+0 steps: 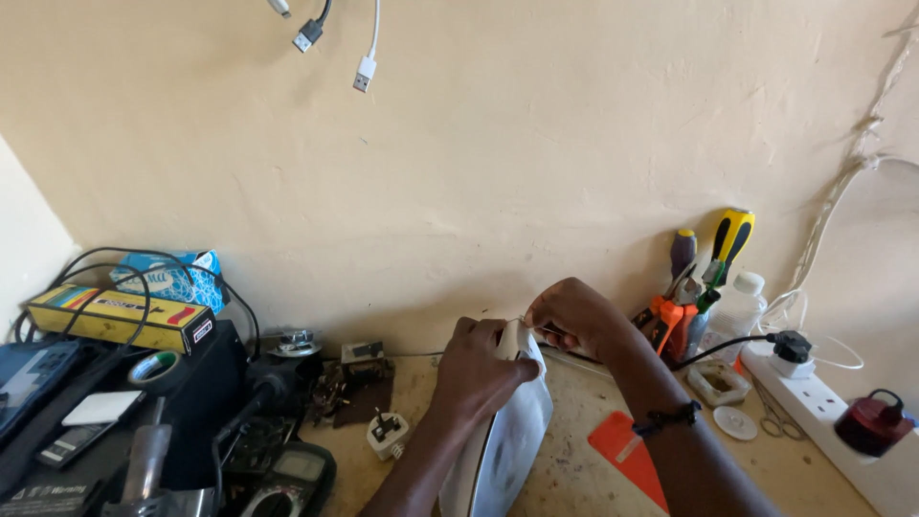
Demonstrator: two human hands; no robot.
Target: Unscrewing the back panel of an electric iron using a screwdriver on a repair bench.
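Note:
A white flat iron [507, 440] stands on its edge at the middle of the workbench, its tip pointing up toward the wall. My left hand [479, 369] grips the top of it. My right hand [574, 316] pinches something thin, like a wire or a small tool, at the iron's tip. What exactly is between the fingers is too small to tell. A dark bracelet sits on my right wrist.
Pliers and screwdrivers [713, 278] lean on the wall at right, by a clear bottle [737, 311]. A white power strip [842, 421] holds plugs. An orange card [627, 455] lies near the iron. At left: boxes [120, 316], tape roll [153, 369], multimeter [292, 479], white plug [388, 431]. Cables [335, 38] hang above.

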